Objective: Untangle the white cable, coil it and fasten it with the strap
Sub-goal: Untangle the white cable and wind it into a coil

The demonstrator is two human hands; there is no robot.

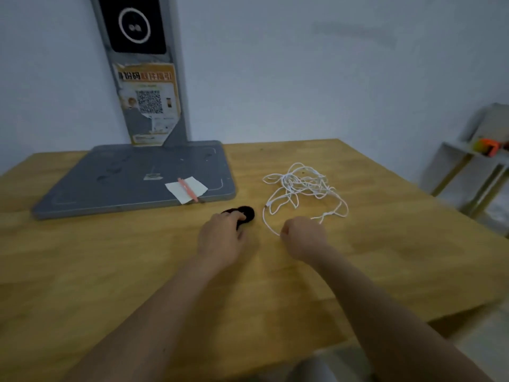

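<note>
White cable (303, 188): task item, lying in a loose tangled heap on your desk (385, 257), right of centre, with one strand looping forward to your right hand. Inventory, largest first. Desk: pale wood, carrying everything below. Grey stand (132, 183): flat base on the far left part of the desk, with an upright post bearing a black panel and an orange sticker with a code. Your left hand (220, 235): knuckles up, fingers bent over the black strap, seemingly pinching its near edge against the desk. Your right hand (303, 238): curled into a loose fist at the near end of the cable's forward loop; the strand meets the hand at the thumb side, so you appear to hold it, though the grip itself is hidden. Paper slip (186, 188): white, on the near edge of the stand's base. Strap (245, 213): black, just left of the cable's forward loop and apart from the heap. Pen (187, 190): pinkish, lying across the paper slip. Step in hand, by judgement: the very start, as the cable is not yet untangled and nothing is coiled. Your next move calls for drawing one end free of the heap and feeding it out slowly, so that the loops do not pull into knots; the strap can wait aside.
</note>
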